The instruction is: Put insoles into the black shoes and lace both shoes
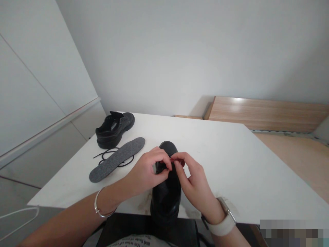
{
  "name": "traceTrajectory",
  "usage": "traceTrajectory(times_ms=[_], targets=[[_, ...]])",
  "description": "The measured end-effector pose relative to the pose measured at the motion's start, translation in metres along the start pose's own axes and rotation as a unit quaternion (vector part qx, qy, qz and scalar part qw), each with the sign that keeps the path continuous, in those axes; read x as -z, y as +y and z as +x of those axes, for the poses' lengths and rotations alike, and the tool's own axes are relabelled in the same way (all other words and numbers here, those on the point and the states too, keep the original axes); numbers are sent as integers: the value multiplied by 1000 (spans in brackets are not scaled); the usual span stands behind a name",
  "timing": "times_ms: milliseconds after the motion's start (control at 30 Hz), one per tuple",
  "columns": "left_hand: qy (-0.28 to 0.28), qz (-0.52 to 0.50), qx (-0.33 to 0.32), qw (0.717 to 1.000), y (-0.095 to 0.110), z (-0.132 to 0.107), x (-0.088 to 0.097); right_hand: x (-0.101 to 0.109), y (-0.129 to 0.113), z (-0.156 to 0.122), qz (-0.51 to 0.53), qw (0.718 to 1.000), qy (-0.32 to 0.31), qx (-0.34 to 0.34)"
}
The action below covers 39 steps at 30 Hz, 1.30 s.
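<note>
A black shoe point(167, 195) stands in front of me at the near edge of the table, its toe pointing away. Over the front opening of this shoe, my left hand point(155, 168) is closed in a pinch, thumb and forefinger meeting near the eyelets. My right hand point(191, 175) comes in from the other side, fingers bent and closed at the same spot, almost touching the left fingertips. Whatever thin thing lies between the fingers is too small and dark to make out. Left of my hands lies a grey insole point(117, 160), resting over a black shoelace point(130, 162).
Another black shoe point(113, 130) with its tongue raised stands at the back left of the white table point(218, 147). A wooden board point(257, 111) is beyond the table at the right. White panels point(38, 68) flank the left side, and a wall rises behind.
</note>
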<state>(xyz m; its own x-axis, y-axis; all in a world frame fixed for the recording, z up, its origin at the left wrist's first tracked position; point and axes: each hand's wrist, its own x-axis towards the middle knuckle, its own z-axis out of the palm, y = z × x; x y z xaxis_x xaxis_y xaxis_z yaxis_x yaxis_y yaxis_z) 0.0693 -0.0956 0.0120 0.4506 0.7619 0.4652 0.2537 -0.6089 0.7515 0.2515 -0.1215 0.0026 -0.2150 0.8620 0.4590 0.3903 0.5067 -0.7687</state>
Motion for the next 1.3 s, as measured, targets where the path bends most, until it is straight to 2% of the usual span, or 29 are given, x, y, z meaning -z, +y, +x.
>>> traceTrajectory(times_ms=[100, 200, 400, 533, 833, 967, 1167, 1300], targets=[[27, 36, -40, 998, 2, 1, -3, -6, 2, 4, 19, 999, -9, -27], [51, 115, -88, 988, 1, 2, -9, -6, 5, 8, 35, 998, -21, -51], [62, 246, -161, 954, -7, -2, -19, 9, 10, 20, 76, 984, -88, -136], [77, 283, -187, 938, -13, -6, -20, 13, 10, 26, 60, 983, -115, -127], [117, 287, -162, 937, -11, -14, -13, 0, 1, 21, -33, 999, -43, -2], [107, 251, -171, 947, -9, -18, -11, -1, 5, 21, -83, 996, -19, 4], [60, 203, -129, 969, -12, -24, -8, -5, 18, 20, -109, 994, 15, 2], [34, 186, -114, 975, -12, -25, -1, -5, 16, 17, -109, 994, 18, 3]])
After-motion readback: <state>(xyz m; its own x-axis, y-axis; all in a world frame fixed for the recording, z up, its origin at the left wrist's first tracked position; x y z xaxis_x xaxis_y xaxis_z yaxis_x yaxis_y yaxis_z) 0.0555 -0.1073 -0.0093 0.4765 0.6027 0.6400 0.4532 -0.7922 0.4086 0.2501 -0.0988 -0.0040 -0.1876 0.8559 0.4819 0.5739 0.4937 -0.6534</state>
